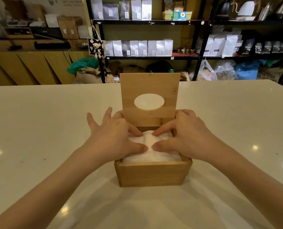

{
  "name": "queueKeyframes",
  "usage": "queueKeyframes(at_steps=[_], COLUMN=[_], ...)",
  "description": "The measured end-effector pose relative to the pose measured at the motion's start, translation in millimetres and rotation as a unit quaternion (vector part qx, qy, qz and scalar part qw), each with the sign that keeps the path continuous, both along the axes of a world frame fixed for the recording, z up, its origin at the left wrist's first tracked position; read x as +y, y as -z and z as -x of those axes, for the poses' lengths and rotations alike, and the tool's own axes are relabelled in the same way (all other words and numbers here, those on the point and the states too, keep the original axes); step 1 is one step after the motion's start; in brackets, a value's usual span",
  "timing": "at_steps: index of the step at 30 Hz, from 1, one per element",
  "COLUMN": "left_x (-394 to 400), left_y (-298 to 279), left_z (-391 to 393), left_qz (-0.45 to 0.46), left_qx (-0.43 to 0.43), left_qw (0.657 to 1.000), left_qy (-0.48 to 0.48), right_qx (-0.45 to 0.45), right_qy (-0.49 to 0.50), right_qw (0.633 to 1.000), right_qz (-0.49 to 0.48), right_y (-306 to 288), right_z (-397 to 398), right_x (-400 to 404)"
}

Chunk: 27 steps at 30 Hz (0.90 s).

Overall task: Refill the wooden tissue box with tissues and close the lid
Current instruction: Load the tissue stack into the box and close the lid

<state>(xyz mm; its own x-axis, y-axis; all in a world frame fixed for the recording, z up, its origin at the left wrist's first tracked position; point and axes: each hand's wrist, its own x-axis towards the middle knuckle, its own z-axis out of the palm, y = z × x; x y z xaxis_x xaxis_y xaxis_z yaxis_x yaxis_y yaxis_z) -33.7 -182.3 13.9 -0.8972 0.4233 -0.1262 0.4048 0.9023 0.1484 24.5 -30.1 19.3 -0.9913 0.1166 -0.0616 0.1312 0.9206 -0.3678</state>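
A square wooden tissue box [152,174] stands in the middle of the table. Its hinged lid [150,83] is upright at the far side, with an oval hole in it. A stack of white tissues [154,154] fills the box almost to the rim. My left hand [114,138] rests on the left part of the stack, thumb and forefinger pinching the top tissue. My right hand [187,138] mirrors it on the right part, thumb and forefinger on the same tissue. The top tissue bulges up between the fingertips.
The box stands on a glossy white table [38,129]. Behind the table's far edge are black shelves [147,22] with white and grey pouches, sacks and bags on the floor, and a wooden counter [30,66] at the left.
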Motion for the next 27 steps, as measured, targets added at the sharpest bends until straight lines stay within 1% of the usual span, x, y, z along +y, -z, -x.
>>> queueKeyframes(at_steps=[3, 7, 10, 13, 14, 15, 16, 17, 18, 20, 21, 23, 25, 27], left_x=[-10, -15, -13, -11, -11, -13, -14, -17, -20, -27, -31, -34, -33, -28], left_y=[-11, -15, -12, -12, -12, -13, -14, -18, -25, -41, -48, -57, -59, -55], left_z=[2, 0, -1, 2, 3, 3, 4, 5, 5, 5, 6, 10, 11, 13], left_qz=[-0.008, 0.019, 0.034, 0.046, 0.049, 0.046, 0.026, -0.020, -0.085, -0.209, -0.243, -0.267, -0.279, -0.301], left_qx=[-0.035, -0.020, -0.027, -0.042, -0.047, -0.050, -0.049, -0.044, -0.033, -0.001, 0.024, 0.079, 0.112, 0.133], left_qw=[0.999, 1.000, 0.999, 0.998, 0.998, 0.997, 0.998, 0.998, 0.995, 0.977, 0.968, 0.956, 0.944, 0.932], left_qy=[0.006, 0.011, 0.016, 0.016, 0.019, 0.025, 0.029, 0.033, 0.034, 0.044, 0.058, 0.097, 0.133, 0.151], right_qx=[-0.016, -0.019, -0.029, -0.023, -0.025, -0.030, -0.038, -0.045, -0.045, -0.011, 0.020, 0.107, 0.199, 0.250], right_qy=[-0.026, -0.040, -0.051, -0.061, -0.064, -0.068, -0.074, -0.084, -0.095, -0.109, -0.107, -0.096, -0.081, -0.097], right_qw=[0.998, 0.997, 0.998, 0.997, 0.997, 0.997, 0.996, 0.994, 0.990, 0.985, 0.984, 0.977, 0.964, 0.953], right_qz=[0.054, 0.056, 0.035, -0.030, -0.037, -0.025, 0.007, 0.048, 0.088, 0.132, 0.143, 0.159, 0.159, 0.143], right_y=[-9, -15, -9, -5, -4, -6, -9, -15, -22, -38, -44, -53, -55, -53], right_z=[-3, -4, -3, 1, 2, 3, 2, 2, 1, 0, 0, 2, 6, 11], right_x=[9, 10, 6, 5, 6, 7, 10, 14, 18, 28, 33, 39, 38, 33])
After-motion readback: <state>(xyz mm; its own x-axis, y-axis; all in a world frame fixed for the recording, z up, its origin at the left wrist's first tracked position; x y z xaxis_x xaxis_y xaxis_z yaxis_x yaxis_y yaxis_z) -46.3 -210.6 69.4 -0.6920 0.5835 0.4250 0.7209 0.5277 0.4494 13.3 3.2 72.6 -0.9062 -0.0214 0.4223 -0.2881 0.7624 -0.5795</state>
